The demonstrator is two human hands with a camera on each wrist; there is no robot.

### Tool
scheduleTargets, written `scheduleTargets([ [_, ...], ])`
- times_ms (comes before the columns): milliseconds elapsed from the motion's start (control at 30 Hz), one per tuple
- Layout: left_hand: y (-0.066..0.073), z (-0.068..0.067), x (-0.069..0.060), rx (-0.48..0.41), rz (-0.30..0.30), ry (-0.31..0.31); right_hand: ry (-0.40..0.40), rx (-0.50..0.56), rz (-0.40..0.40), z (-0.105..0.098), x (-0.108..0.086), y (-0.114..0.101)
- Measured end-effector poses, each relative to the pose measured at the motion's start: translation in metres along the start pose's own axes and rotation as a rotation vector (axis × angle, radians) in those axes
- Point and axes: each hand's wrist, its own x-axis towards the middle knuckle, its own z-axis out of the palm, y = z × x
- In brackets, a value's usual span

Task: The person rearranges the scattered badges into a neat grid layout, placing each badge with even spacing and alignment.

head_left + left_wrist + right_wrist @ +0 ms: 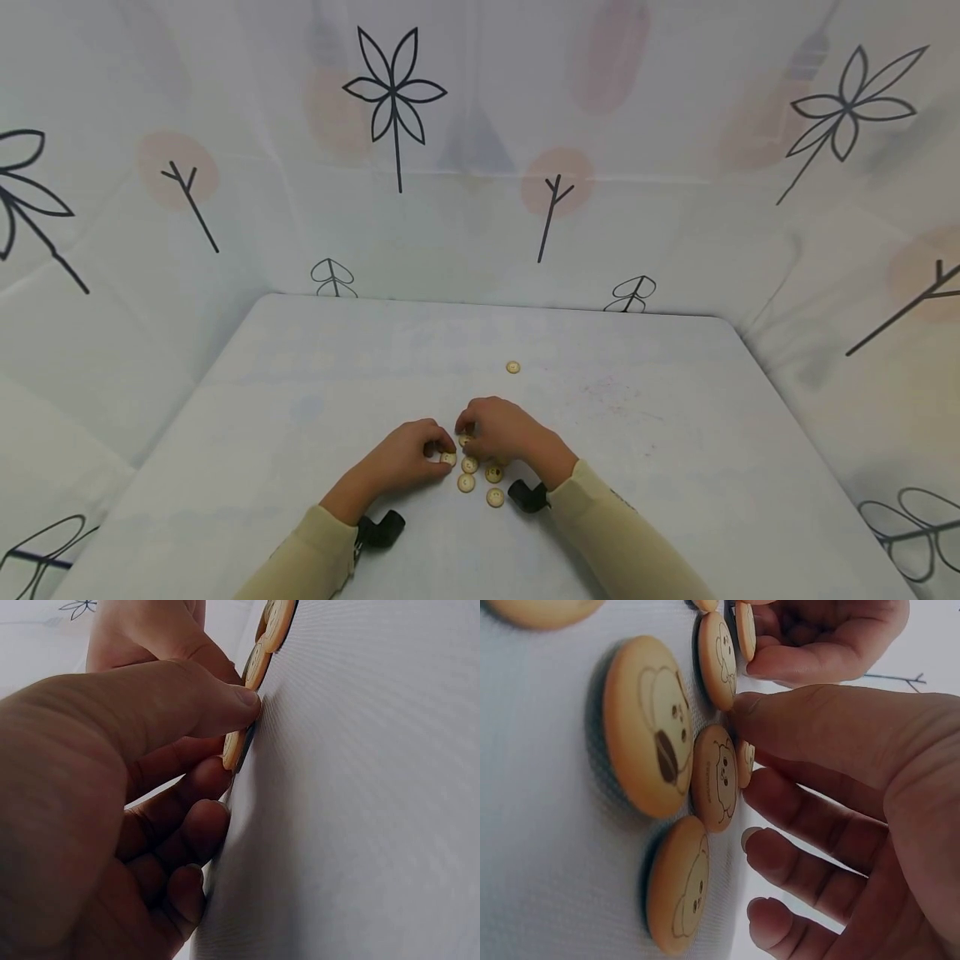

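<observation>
Several round wooden buttons with printed animal faces lie in a cluster on the table, among them a lower button (466,482), a middle button (469,465) and a right-hand button (495,497). On the cluster's left, my left hand (411,457) pinches one button (232,750) by its edge, between thumb and index finger. My right hand (507,431) reaches over the cluster's top and pinches another button (745,761) with thumb and fingers, its outer fingers loosely bent. The right thumbtip also comes close to a neighbouring button (717,664). Both hands nearly meet.
One lone button (513,367) lies farther back on the white table (360,358). Black wrist cameras sit below each hand, the left one (382,529) close to the tabletop. A patterned white cloth (480,208) hangs behind and beside the table.
</observation>
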Motion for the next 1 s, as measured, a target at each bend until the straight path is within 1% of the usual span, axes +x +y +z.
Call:
scheduleTargets([
  [133, 0.0, 0.0, -0.001, 0.007, 0.009, 0.002, 0.001, -0.008, 0.004, -0.001, 0.001, 0.001],
  [433, 0.001, -0.001, -0.001, 0.008, 0.001, 0.002, -0.016, -0.023, 0.014, -0.005, 0.001, -0.001],
  [567, 0.001, 0.0, -0.001, 0.009, 0.003, 0.003, 0.009, -0.022, 0.007, -0.007, 0.001, -0.002],
  [833, -0.001, 0.001, 0.001, 0.009, -0.01, 0.001, 0.083, -0.032, -0.028, -0.009, 0.003, 0.003],
  [1000, -0.003, 0.002, 0.001, 0.004, -0.002, 0.001, 0.104, -0.023, -0.031, -0.011, 0.004, 0.006],
])
